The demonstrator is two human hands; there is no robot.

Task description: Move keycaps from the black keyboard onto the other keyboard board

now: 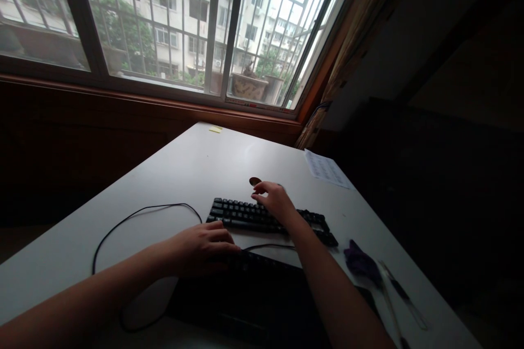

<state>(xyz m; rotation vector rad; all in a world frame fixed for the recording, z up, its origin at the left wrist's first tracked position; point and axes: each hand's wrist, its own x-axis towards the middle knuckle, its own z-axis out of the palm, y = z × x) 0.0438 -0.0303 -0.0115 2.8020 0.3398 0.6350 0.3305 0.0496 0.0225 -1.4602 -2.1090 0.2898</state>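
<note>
A black keyboard (241,215) lies across the white desk, with a pale patch showing among its keys at the right end. My right hand (276,202) is over its far edge, thumb and forefinger brought close together. Something small and dark seems to be between the fingertips, too small to name. Just beyond them is a small round brown dish-like thing (255,180). My left hand (204,245) rests, fingers stretched out, on the upper left of a dark flat object (262,289) with what look like keys. Shadow hides most of that object.
A thin black cable (135,211) loops over the desk (196,158) on the left. To the right lie a purple cloth-like thing (362,262) and a slender tool (403,292). Printed paper (327,169) sits at the right edge, a yellow note (215,129) at the far corner, below a barred window.
</note>
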